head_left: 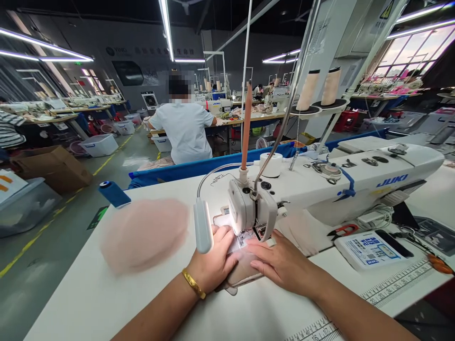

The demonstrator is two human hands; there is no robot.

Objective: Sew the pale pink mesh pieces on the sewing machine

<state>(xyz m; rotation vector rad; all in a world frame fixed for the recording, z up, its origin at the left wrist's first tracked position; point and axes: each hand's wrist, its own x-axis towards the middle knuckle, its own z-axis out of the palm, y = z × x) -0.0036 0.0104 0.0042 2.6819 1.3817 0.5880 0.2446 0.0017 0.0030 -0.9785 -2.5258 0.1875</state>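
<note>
The cloth (245, 271) lies flat on the worktop (88, 298), under the needle end of the machine (302, 182). The left hand (211, 263) rests on its left side, fingers extended, thumb apart. The right hand (284, 260) presses from the right, fingers slightly apart. Neither appears clamped; both flank the stitching point, presumably to keep the cloth flat and guided. A lamp (203, 227) hangs beside the left fingers, probably to light that spot. A pink piece (145, 237) lies left, blurred. The machine reads "JUKI"; the far wall (99, 35), "YING". The box (373, 248) label is not reliably legible.
</note>
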